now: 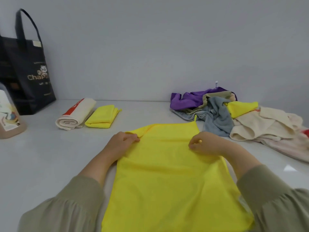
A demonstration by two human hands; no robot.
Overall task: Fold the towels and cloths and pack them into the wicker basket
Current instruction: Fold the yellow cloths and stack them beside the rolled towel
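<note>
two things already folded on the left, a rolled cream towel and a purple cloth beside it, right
Not quite. The head view shows the folded cloth beside the rolled cream towel is yellow, not purple; the purple cloth lies crumpled over at the right.

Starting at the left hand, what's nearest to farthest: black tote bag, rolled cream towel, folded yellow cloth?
1. Folded yellow cloth, just beyond the left hand.
2. Rolled cream towel, left of it.
3. Black tote bag, far left corner.
</note>
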